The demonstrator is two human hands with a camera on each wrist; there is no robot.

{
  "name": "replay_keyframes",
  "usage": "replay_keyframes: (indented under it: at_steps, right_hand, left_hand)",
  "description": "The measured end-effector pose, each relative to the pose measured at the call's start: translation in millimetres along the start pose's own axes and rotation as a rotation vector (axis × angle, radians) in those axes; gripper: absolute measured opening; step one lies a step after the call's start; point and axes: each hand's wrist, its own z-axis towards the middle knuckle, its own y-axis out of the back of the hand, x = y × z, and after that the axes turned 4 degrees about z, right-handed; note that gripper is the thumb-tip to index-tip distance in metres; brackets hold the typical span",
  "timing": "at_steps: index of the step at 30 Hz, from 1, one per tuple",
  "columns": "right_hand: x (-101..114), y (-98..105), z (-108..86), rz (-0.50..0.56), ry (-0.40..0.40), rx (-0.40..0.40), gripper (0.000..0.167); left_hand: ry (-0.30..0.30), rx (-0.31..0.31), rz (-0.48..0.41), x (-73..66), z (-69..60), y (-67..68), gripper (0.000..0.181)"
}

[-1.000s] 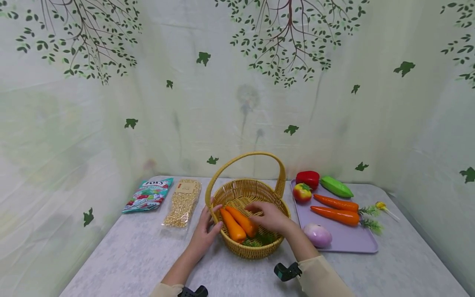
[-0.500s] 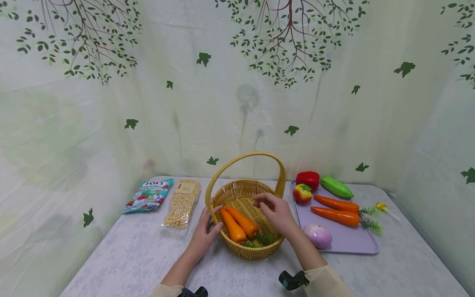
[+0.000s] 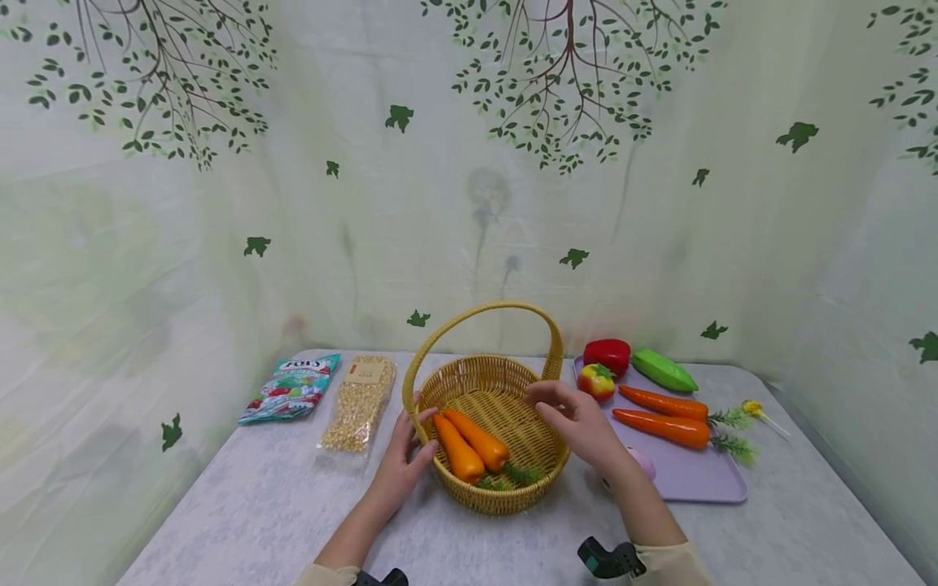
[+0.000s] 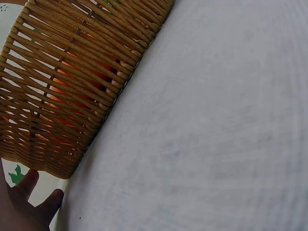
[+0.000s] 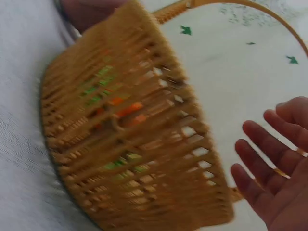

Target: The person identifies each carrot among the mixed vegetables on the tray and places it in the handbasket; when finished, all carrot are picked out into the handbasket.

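Note:
A woven wicker basket (image 3: 495,500) with a tall arched handle (image 3: 513,305) stands on the table. Two orange carrots (image 3: 458,449) lie side by side along its left inside, their green tops toward the front. My left hand (image 3: 398,465) rests against the basket's left side, one finger over the rim near the handle's foot; the left wrist view shows its spread fingers (image 4: 48,208) by the weave. Over the right rim hovers my right hand (image 3: 582,422), holding nothing. Its loosely extended fingers (image 5: 267,149) show beside the rim in the right wrist view.
At the right, a lilac tray (image 3: 699,482) bears two more carrots (image 3: 663,427), a red pepper (image 3: 608,356), a red-yellow fruit (image 3: 596,382), a green vegetable (image 3: 664,370) and a partly hidden purple onion (image 3: 643,462). Left are a teal bag (image 3: 291,389) and a kernel packet (image 3: 359,407).
My right hand has drawn away from the carrots in the basket, moving right to above the right rim, where it now partly covers the onion. My left hand stays at the basket.

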Motion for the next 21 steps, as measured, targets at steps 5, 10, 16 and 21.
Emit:
replay_keyframes:
  at_steps: [5, 10, 16, 21]
  right_hand:
    - [0.8, 26.7, -6.5, 0.003, 0.002, 0.014, 0.035]
    - [-1.8, 55.3, -13.9, -0.026, -0.023, -0.07, 0.036]
    - [-16.3, 84.2, -20.8, -0.133, -0.068, -0.156, 0.042]
    - [-30.3, 104.3, -26.2, -0.2, -0.142, -0.185, 0.049]
  left_hand:
    - [0.019, 0.005, -0.003, -1.0, -1.3, 0.7, 0.048]
    - [0.006, 0.005, -0.013, -0.4, -0.1, 0.3, 0.047]
    - [-0.005, 0.003, -0.003, 1.0, 0.3, -0.5, 0.048]
    - [-0.004, 0.008, -0.006, 0.8, 0.3, -0.3, 0.047]
